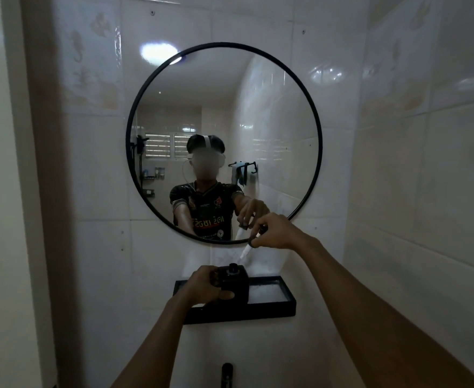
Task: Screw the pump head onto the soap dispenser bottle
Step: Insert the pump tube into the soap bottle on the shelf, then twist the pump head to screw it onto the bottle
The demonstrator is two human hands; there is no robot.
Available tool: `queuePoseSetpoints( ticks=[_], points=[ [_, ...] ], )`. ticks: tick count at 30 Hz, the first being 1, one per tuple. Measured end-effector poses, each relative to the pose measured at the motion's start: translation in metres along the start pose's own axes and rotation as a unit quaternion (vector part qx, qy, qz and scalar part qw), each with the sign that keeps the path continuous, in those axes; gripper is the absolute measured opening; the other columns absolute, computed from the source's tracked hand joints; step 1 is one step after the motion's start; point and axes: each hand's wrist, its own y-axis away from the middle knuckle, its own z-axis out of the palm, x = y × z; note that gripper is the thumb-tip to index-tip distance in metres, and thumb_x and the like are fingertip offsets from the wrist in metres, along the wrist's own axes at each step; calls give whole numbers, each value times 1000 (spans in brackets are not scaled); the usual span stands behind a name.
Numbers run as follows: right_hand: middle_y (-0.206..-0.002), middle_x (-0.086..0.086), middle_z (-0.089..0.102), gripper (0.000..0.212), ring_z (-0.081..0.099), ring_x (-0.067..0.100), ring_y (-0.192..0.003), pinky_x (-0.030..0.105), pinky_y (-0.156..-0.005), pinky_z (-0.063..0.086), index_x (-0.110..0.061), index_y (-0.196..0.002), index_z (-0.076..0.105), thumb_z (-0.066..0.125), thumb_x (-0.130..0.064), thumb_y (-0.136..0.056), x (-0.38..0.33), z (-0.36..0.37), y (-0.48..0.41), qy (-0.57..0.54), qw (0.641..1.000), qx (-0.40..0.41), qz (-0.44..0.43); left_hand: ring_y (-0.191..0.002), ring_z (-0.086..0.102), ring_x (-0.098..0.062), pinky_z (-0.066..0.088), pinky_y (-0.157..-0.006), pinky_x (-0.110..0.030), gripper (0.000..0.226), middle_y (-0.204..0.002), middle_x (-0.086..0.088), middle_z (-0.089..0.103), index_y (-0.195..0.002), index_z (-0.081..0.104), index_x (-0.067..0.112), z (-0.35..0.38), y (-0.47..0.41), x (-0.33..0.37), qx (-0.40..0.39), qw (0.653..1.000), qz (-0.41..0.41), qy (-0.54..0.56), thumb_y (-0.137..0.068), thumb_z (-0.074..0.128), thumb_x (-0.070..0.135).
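A dark, squarish soap dispenser bottle (237, 285) stands on a black wall shelf (272, 306), its round threaded neck open at the top. My left hand (206, 287) grips the bottle from its left side. My right hand (276, 232) holds the black pump head (254, 242) up and to the right of the neck. The pump's white dip tube (244, 254) slants down-left, and its tip hovers just above the neck, apart from it. Most of the pump head is hidden by my fingers.
A round black-framed mirror (157, 77) hangs on the white tiled wall above the shelf and reflects a person with both arms stretched forward. The shelf's right half holds a whitish surface. A dark tap top (226, 373) shows at the bottom edge.
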Motion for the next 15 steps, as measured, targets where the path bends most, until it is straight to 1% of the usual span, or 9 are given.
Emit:
queuePoseSetpoints(
  ticks=[4,6,8,11,13,15],
  points=[
    [-79,-8,63,20,58,5,-69,22,-57,45,-20,-89,77,83,-26,-71,-6,0,-4,2,1000,-11,-4,-94,70,-24,59,-89,-43,45,-102,-11,74,-105,70,8,-4,-3,0,-12,1000,2,-10,-67,89,24],
    [-78,-9,61,20,57,5,-68,21,-57,43,-20,-89,77,82,-26,-72,-7,1,-5,12,1000,-19,-6,-96,69,-24,58,-90,-44,47,-103,-11,74,-107,69,8,-4,-3,0,-19,1000,1,-10,-68,89,25],
    [-78,-9,60,21,57,5,-68,21,-57,43,-18,-92,76,82,-26,-73,-8,2,-7,30,999,-31,-14,-98,68,-23,57,-91,-42,51,-106,-9,72,-111,67,9,-2,-3,1,-22,1000,1,1,-68,89,25],
    [-79,-7,61,24,56,6,-67,21,-56,44,-14,-96,75,81,-25,-76,-13,4,-14,53,997,-55,-28,-98,66,-19,57,-85,-33,57,-109,-5,70,-116,64,12,2,-2,-2,-14,999,-2,33,-67,90,23],
    [-80,-4,62,24,56,7,-68,21,-57,45,-12,-98,75,81,-23,-77,-18,6,-19,57,995,-67,-37,-92,65,-12,54,-76,-23,60,-106,0,69,-120,62,12,1,-1,-2,-10,999,8,52,-68,89,22],
    [-86,3,67,25,58,10,-72,25,-62,48,-11,-98,75,80,-23,-77,-22,11,-23,62,994,-79,-37,-85,63,-6,51,-69,-16,60,-101,3,68,-122,62,12,0,0,-3,-12,998,17,60,-69,89,20]
  ],
)
